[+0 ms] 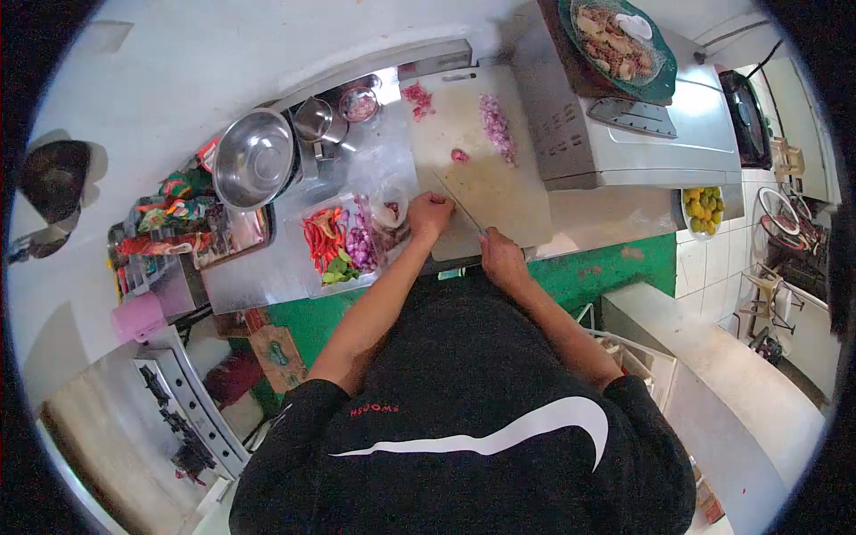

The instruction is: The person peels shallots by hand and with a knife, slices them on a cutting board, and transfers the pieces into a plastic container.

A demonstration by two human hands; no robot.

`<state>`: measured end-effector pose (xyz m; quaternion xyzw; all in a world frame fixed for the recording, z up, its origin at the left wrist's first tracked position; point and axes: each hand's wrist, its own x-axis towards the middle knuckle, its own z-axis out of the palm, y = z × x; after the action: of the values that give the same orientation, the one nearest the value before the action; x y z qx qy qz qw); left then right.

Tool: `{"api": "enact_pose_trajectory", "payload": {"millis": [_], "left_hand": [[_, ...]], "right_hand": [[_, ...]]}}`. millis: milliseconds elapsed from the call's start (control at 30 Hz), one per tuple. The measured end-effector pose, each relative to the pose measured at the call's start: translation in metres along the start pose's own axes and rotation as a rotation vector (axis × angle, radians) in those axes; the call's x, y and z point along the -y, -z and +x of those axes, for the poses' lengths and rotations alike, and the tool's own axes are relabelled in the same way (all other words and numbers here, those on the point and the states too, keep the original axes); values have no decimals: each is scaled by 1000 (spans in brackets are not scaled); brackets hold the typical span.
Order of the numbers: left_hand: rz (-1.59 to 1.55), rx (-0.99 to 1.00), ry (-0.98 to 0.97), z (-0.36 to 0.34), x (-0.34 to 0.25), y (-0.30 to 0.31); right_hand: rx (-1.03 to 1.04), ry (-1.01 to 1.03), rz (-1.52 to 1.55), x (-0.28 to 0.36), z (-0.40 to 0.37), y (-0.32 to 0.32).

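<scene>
My right hand (505,260) grips a knife (467,212), its blade slanting up and left over a pale cutting board (446,125). At the board's left edge is my left hand (431,216), fingers curled together close to the blade; whatever they hold is hidden. A small red-purple piece (459,155) lies beyond the knife. Farther up the board are chopped purple shallots (497,129) and finely cut red bits (417,101). Left of my left hand stand a small clear bowl (390,203) and a tray holding red chillies (323,239), whole shallots (360,247) and green leaves (340,267).
A large steel bowl (254,159) and a small bowl of pinkish food (359,104) stand at the back left. On the right, a grey box-shaped appliance (615,147) carries a green dish (662,82) of food. Yellow-green fruit (703,209) sits farther right.
</scene>
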<state>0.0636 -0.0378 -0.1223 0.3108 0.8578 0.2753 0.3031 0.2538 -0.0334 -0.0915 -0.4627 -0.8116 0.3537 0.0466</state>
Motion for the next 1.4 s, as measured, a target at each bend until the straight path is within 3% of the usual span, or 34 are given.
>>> {"api": "enact_pose_trajectory", "payload": {"millis": [433,567,633,700,800,867,900,1000,1033,1100,1133,1200,1300,1333,1400], "left_hand": [[-42,23,7,9,15,-15],[-114,72,-15,2,23,-19],[-161,78,-34,-11,15,-2],[-219,307,9,-37,-9,28],[-472,278,-41,-62,2,52],[-465,69,-125,-76,22,75],[-469,64,-124,-77,30,88],[-453,-312,70,-80,50,127],[-459,-311,69,-76,63,131],[-91,-434,-45,-62,91,131],[-98,-433,-46,-60,96,132],[256,-309,-85,-55,101,133],[431,-327,-78,-59,64,143],[432,-323,-87,-61,51,147],[264,-270,-294,-63,27,147]], "right_hand": [[18,25,-85,-3,3,-8],[-35,148,-73,-8,15,-19],[3,-11,-117,-14,34,-32],[9,18,-88,-14,50,-33],[70,6,-70,6,67,-10],[129,-25,-83,14,72,3],[89,23,-90,13,71,9],[66,58,-99,4,64,18],[83,44,-94,0,61,21],[100,53,-115,-11,49,24],[121,60,-131,-17,42,26],[47,90,-93,-28,24,32],[-34,106,-57,-48,7,43],[-38,91,-61,-54,2,45],[-64,42,-33,-64,-6,48]]}}
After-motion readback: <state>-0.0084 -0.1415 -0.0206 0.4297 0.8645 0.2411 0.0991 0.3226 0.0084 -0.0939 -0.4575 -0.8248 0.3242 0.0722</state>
